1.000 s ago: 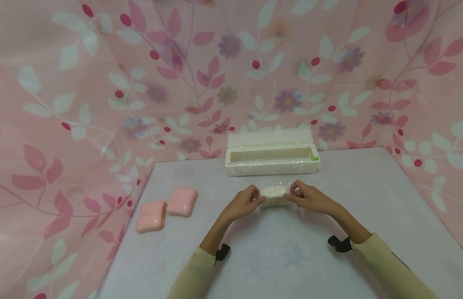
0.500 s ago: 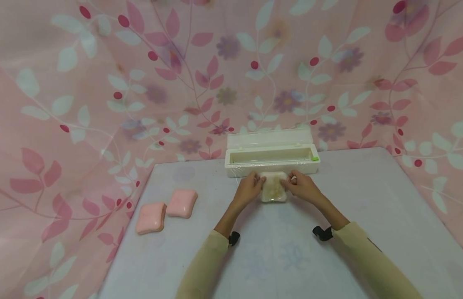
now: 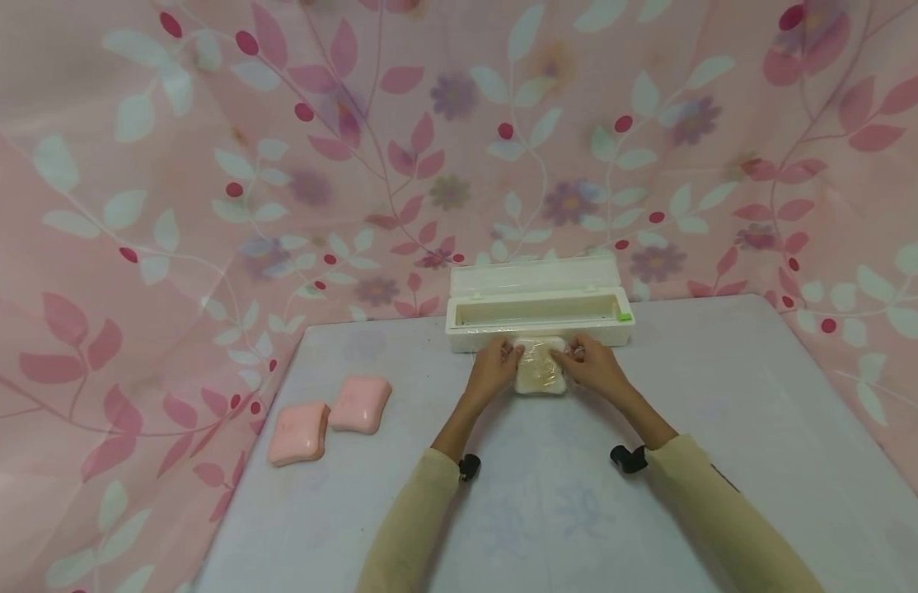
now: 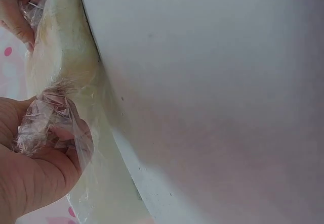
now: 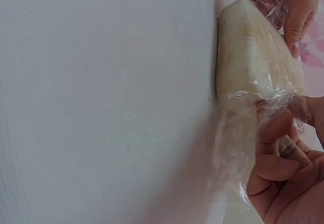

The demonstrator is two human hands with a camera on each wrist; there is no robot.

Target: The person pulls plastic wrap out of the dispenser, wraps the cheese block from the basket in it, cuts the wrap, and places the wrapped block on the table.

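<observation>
A cream, square block with rounded corners point(image 3: 540, 372), soap-like in looks, is wrapped in clear cling film point(image 4: 38, 128) right in front of the long white box. My left hand point(image 3: 494, 368) holds the block's left side, its fingers curled round a crumpled bunch of film. On the opposite side my right hand point(image 3: 596, 368) pinches the film, its thumb at the block's edge. Loose film point(image 5: 235, 148) hangs past the right fingers in the right wrist view. The block's underside is hidden.
The long white box point(image 3: 540, 336), its lid point(image 3: 533, 276) raised, stands at the back of the table, with a green tab point(image 3: 625, 317) at its right end. Two pink pillow-shaped blocks lie at the left, one nearer point(image 3: 299, 432), one farther point(image 3: 361, 403). A floral curtain hangs behind.
Both hands have moved forward with the wrapped block, close up to the white box. The block has tipped, so its broad face now shows. The pink blocks have stayed put.
</observation>
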